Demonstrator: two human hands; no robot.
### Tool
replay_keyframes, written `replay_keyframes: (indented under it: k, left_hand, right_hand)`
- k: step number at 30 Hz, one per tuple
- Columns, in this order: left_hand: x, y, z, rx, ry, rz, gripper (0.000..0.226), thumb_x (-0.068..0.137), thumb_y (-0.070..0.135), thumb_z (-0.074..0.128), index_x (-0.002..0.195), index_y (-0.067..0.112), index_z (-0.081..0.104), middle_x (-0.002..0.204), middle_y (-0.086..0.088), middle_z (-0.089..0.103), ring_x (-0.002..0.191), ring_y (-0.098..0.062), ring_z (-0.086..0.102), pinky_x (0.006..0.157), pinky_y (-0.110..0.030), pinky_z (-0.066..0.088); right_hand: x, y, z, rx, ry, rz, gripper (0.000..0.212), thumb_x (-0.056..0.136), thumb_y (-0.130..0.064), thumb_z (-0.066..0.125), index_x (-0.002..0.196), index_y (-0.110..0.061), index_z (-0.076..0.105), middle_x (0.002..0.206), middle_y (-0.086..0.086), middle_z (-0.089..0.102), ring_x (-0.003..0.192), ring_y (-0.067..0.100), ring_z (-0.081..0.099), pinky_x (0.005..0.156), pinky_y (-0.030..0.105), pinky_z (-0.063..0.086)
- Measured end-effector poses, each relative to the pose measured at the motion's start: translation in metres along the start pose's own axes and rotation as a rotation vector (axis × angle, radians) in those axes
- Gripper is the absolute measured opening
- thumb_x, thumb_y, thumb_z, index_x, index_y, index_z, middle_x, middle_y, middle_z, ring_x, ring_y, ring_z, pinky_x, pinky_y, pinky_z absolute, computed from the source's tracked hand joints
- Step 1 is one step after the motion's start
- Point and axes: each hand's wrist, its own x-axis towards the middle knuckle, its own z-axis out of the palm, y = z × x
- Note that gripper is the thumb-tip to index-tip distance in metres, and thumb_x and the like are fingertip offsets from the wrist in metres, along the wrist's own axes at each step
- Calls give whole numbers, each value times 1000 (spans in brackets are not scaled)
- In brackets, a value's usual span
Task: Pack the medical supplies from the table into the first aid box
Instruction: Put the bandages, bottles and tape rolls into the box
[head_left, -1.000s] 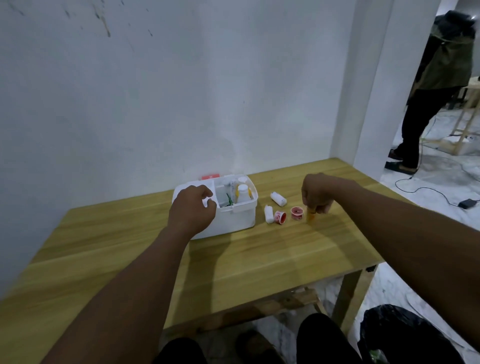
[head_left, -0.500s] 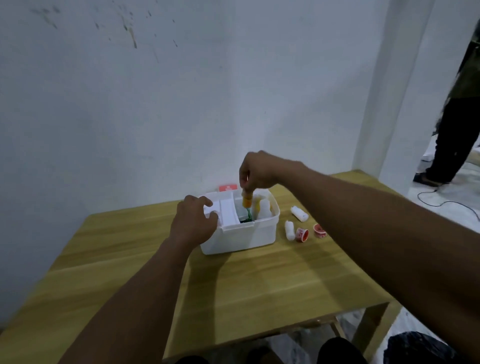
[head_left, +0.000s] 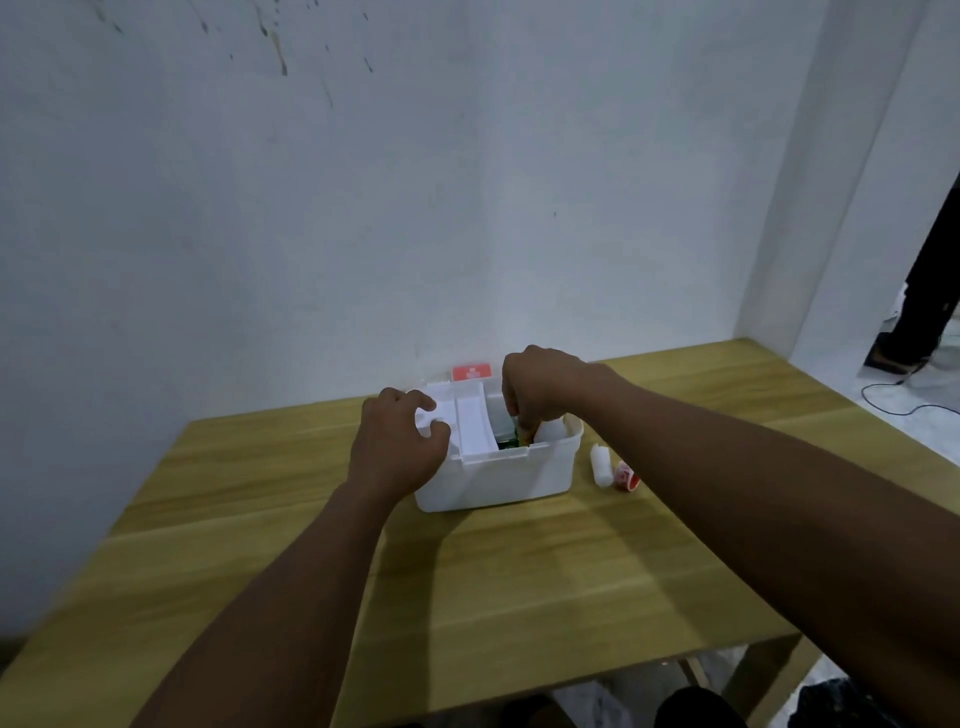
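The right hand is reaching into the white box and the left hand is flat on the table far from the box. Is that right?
Not quite. The head view shows the left hand resting on the white box, at its near left corner, not flat on the table. The right hand does reach into the box.

White scuffed wall (head_left: 363, 208); wooden table (head_left: 519, 597); pale floor (head_left: 930, 395).

Both arms outstretched, left hand (head_left: 397, 447) and right hand (head_left: 540, 392) curled.

Wooden table (head_left: 519, 597) carries white box (head_left: 498, 478), bottle (head_left: 600, 464), tape roll (head_left: 626, 476).
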Motion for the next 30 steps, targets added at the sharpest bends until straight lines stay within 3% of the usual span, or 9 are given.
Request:
replay_keyframes:
  k: [3,6,11,14,19,30]
  left_hand:
    - [0,0,1,-13,3,-10,29,85,29,62,112,21,67,120,-2,59,121,-22,45,83,-29,36]
    - [1,-1,4,-28,18,-14,29,84,29,62,112,21,68,119,-2,60,120,-22,45,83,-29,36]
    - [1,-2,6,-35,34,-20,28,84,30,62,110,21,68,117,-2,62,120,-22,46,82,-29,36]
    - [1,-4,6,-29,34,-16,28,84,30,62,109,21,69,117,-2,62,120,-22,47,82,-29,37]
    - [1,-5,7,-30,38,-3,28,84,30,62,109,21,68,115,-3,62,119,-23,47,82,-29,37]
    - [-1,-4,7,-40,43,-1,26,82,28,63,107,21,68,115,-2,62,117,-22,49,82,-28,38]
  right_hand:
    - [1,4,-5,42,-15,-5,25,74,-15,82,97,-10,73,95,6,73,87,22,69,83,40,61]
    - [0,6,-8,37,-17,2,15,73,-14,83,87,-15,76,91,3,75,87,21,70,82,40,60]
    - [0,-2,0,-9,-8,20,25,73,-19,83,95,-15,71,93,3,71,87,21,68,81,39,60]
    - [0,-1,-3,26,-33,23,18,76,-20,77,90,-16,66,96,4,71,89,21,68,83,39,61]
    - [-2,4,-12,52,-129,16,27,69,-31,83,91,-17,78,93,0,75,91,20,69,85,42,60]
    - [-1,4,-1,35,-30,-3,23,71,-22,84,86,-15,68,96,3,73,91,22,67,84,41,60]
